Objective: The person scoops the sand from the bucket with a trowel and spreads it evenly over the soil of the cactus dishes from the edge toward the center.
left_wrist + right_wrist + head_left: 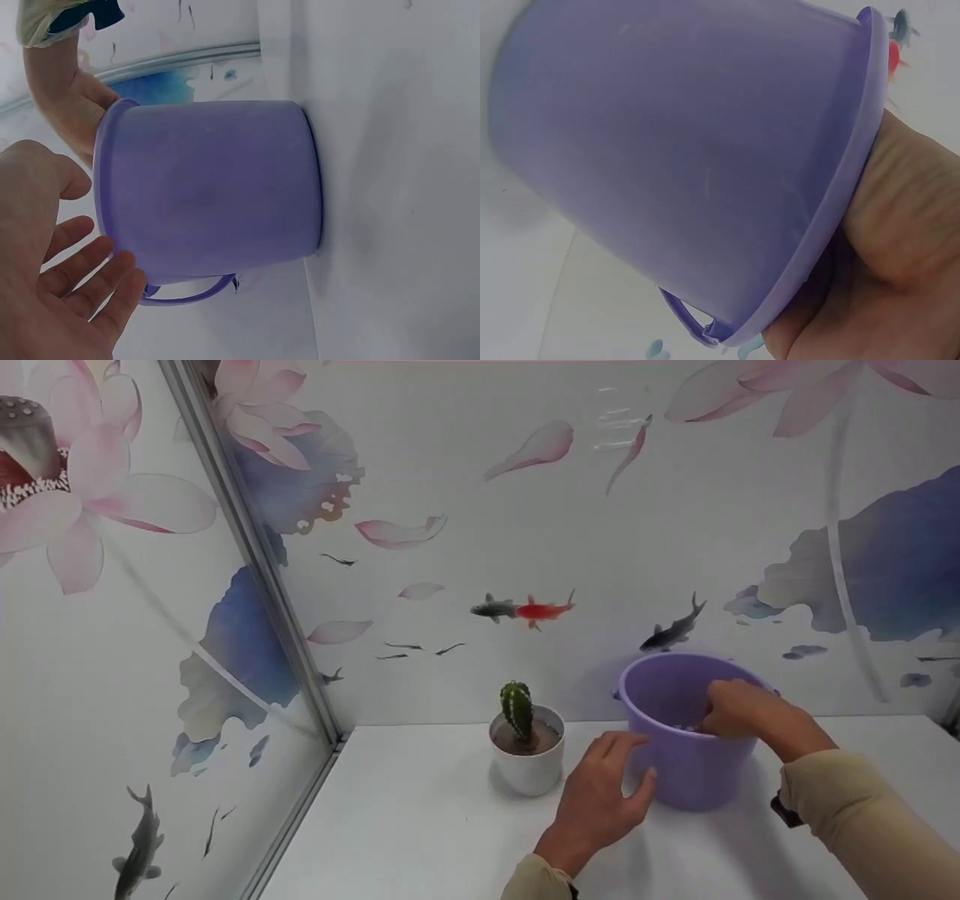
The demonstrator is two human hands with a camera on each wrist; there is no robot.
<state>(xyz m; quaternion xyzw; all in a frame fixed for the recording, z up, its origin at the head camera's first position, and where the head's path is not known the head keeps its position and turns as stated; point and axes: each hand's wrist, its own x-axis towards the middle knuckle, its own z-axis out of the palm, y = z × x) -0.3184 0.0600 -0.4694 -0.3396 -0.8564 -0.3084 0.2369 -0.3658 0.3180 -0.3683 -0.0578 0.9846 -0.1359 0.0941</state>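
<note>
A purple bucket (697, 772) stands upright on the white table, its rim facing up. My right hand (739, 709) reaches over the rim into it from the right, with its fingertips hidden inside. Small pale bits (684, 727) show near those fingers, too small to make out. In the right wrist view, the palm side of the right hand (904, 217) lies close against the rim. My left hand (600, 791) is beside the bucket's left front, its fingers spread and loosely bent around nothing. The left wrist view shows the left hand (67, 277) near the bucket wall (210, 187).
Left of the bucket, a small green cactus (517, 712) grows in a white pot (529, 772). The bucket's purple handle (195, 298) hangs down along its side. Behind the table (405, 825) rises a wall panel (465, 675) printed with flowers and fish.
</note>
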